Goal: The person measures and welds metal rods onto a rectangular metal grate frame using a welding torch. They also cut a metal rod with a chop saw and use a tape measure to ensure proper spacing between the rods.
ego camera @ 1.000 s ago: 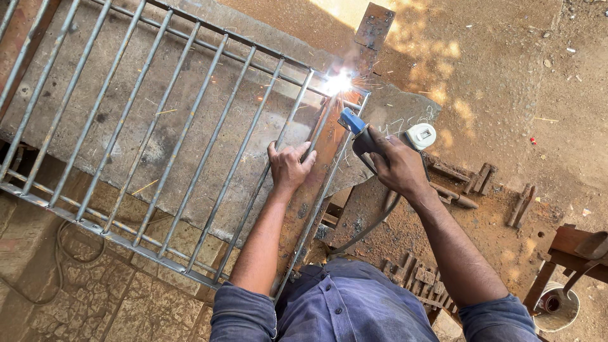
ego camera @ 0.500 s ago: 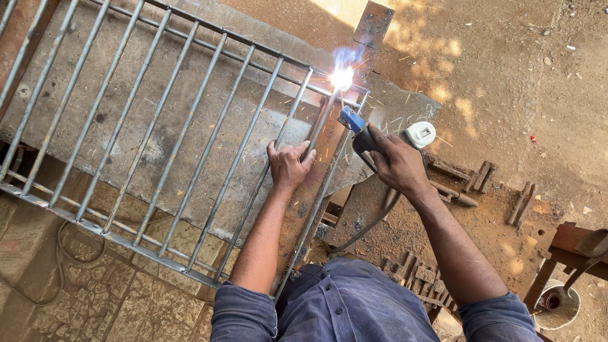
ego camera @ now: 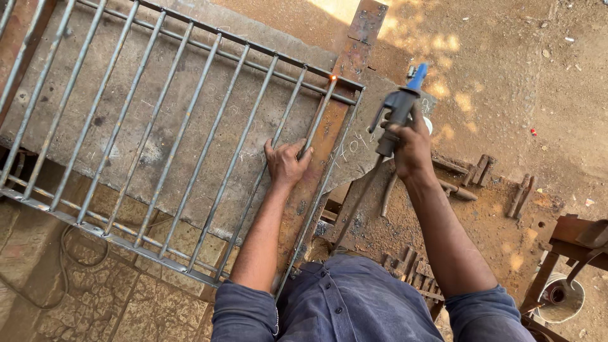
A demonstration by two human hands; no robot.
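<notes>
- A black cable lies curled on the cracked stone floor, below the left end of the metal grille.
- The metal grille, a frame of thin grey bars, lies flat on a grey concrete slab and fills the left and middle of the view.
- The left hand rests palm down on the grille near its right end, fingers a little spread and curled over two neighbouring bars, pressing on them.
- A small orange glowing spot sits at the grille's upper right corner, where a bar meets the top rail, well above the left hand.
- A rusty steel beam runs under the grille's right edge, from the top of the view down toward the person.
- The right hand is to the right of the grille, off the metal, closed tight round the dark handle of a welding holder with a blue tip pointing up and away from the grille.
- Rusty metal scraps lie on the dirt ground, further right of the grille.
- A round white bucket sits at the lower right, far from the grille.
</notes>
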